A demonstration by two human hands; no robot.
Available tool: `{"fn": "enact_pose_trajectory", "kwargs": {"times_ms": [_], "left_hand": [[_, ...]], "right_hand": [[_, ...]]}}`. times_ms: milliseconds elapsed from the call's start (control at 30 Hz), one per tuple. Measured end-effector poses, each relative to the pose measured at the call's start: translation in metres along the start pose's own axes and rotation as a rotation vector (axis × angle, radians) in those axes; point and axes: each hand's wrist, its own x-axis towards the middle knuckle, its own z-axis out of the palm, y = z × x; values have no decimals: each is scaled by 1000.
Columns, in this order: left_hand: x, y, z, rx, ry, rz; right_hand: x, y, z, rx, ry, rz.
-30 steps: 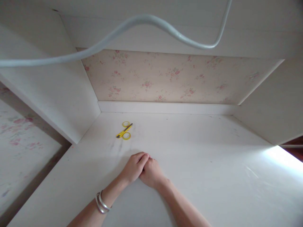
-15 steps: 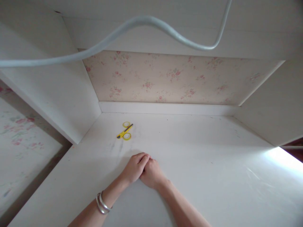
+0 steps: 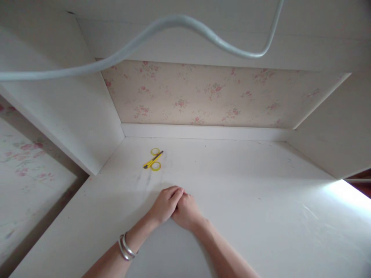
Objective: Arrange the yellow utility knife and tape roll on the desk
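My left hand (image 3: 165,203) is closed around the fingers of my right hand (image 3: 187,210). Both rest together on the white tabletop (image 3: 232,185), and the right fingers are mostly hidden in the clasp. No object shows in either hand. Beyond my left hand lies a yellow and black utility knife (image 3: 153,160), set at a slant. Two small rolls of yellow tape lie flat beside it, one far roll (image 3: 155,151) and one near roll (image 3: 155,166); the knife partly covers their edges.
A white cable (image 3: 179,21) curves across the top of the view, close to the camera. White side panels (image 3: 87,127) and a back ledge (image 3: 203,131) enclose the tabletop, with flowered wallpaper (image 3: 199,94) behind. Light falls on the right edge. Two silver bangles (image 3: 126,247) circle my left wrist.
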Motion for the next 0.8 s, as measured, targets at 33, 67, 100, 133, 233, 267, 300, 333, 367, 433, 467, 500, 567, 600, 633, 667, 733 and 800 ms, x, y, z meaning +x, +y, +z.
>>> {"fn": "enact_pose_trajectory", "kwargs": {"times_ms": [33, 67, 100, 133, 233, 267, 300, 333, 367, 433, 467, 500, 567, 600, 633, 667, 733, 800], "left_hand": [[0, 0, 0, -3, 0, -1], [0, 0, 0, -7, 0, -2], [0, 0, 0, -9, 1, -4], [0, 0, 0, -9, 1, -5], [0, 0, 0, -3, 3, -3], [0, 0, 0, -1, 3, -2], [0, 0, 0, 0, 3, -1], [0, 0, 0, 2, 3, -1], [0, 0, 0, 3, 4, -3], [0, 0, 0, 4, 4, -7], [0, 0, 0, 2, 4, -8], [0, 0, 0, -1, 3, -8], [0, 1, 0, -6, 1, -7], [0, 1, 0, -7, 1, -6], [0, 1, 0, -7, 2, -6], [-1, 0, 0, -7, 2, -5], [-1, -1, 0, -4, 3, 0], [0, -3, 1, 7, 1, 5]], "right_hand": [[0, 0, 0, 3, 1, 1], [0, -1, -1, 6, 2, 3], [0, -1, -1, 10, 2, 6], [0, -1, -1, 12, 0, 11], [0, -1, -2, 11, -5, 17], [0, -1, -1, 10, -4, 15], [0, -1, -1, 9, -6, 12], [0, -1, -1, 9, -8, 11], [0, 0, -1, 10, -11, 13], [0, 0, 0, 13, -16, 21], [0, 0, 0, 15, -14, 24], [0, 0, -1, 18, -11, 22], [0, 0, -1, 24, -7, 14], [0, 0, -1, 26, -6, 11], [0, 0, 0, 26, -6, 8], [0, 1, 0, 26, -4, 6], [0, 1, 2, 26, 2, 2], [0, 2, 3, 22, 5, 1]]}}
